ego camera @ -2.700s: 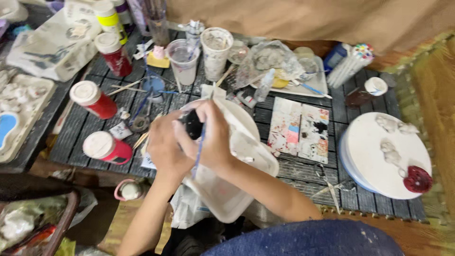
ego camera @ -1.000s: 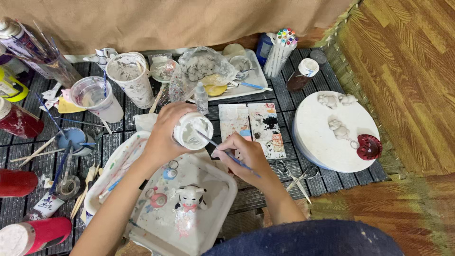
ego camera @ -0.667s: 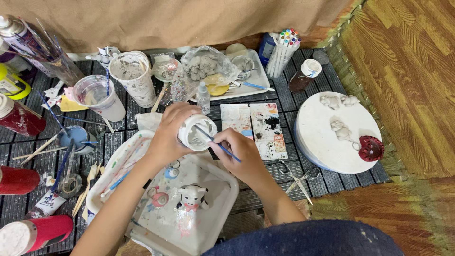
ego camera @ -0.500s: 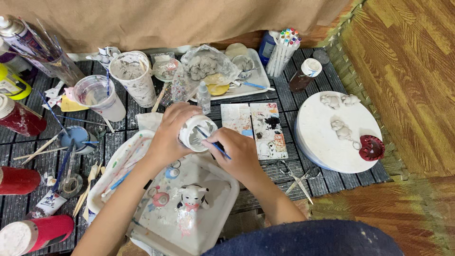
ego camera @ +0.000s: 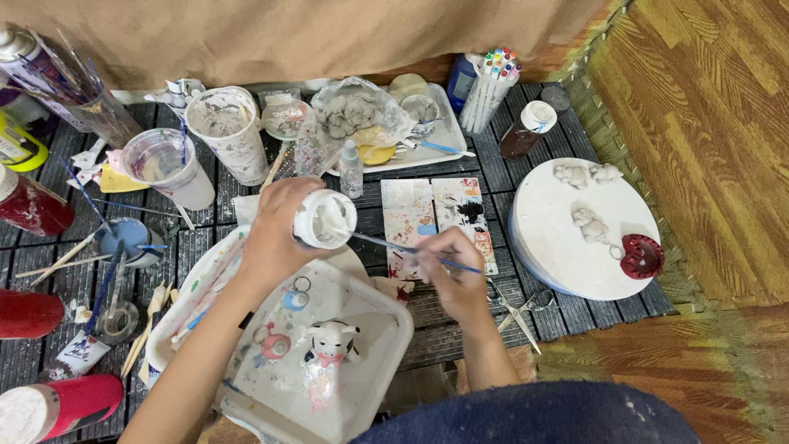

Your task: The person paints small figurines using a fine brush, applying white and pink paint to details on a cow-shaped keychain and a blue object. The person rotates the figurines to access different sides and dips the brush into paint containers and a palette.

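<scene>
My left hand (ego camera: 275,234) grips a small white paint pot (ego camera: 325,219), tilted with its open mouth toward the right. A thin blue-handled brush (ego camera: 411,249) is pinched in my right hand (ego camera: 452,271), and its tip reaches into the pot's white paint. Below my hands a white plastic tray (ego camera: 362,362) carries a small white animal figurine (ego camera: 331,341) and a pink round piece (ego camera: 273,344). A paint-stained palette tile (ego camera: 419,215) lies just behind my right hand.
A white round board (ego camera: 559,247) with small clay figures and a red piece (ego camera: 642,256) sits at the right. Cups (ego camera: 226,131), a water cup (ego camera: 164,168), red bottles (ego camera: 33,205), a marker holder (ego camera: 491,86) and brushes crowd the slatted dark table (ego camera: 460,312). Scissors (ego camera: 518,312) lie near my right wrist.
My right hand has drawn back to the right, away from the pot, with only the brush tip left inside. My left hand has turned the pot's mouth more toward the right.
</scene>
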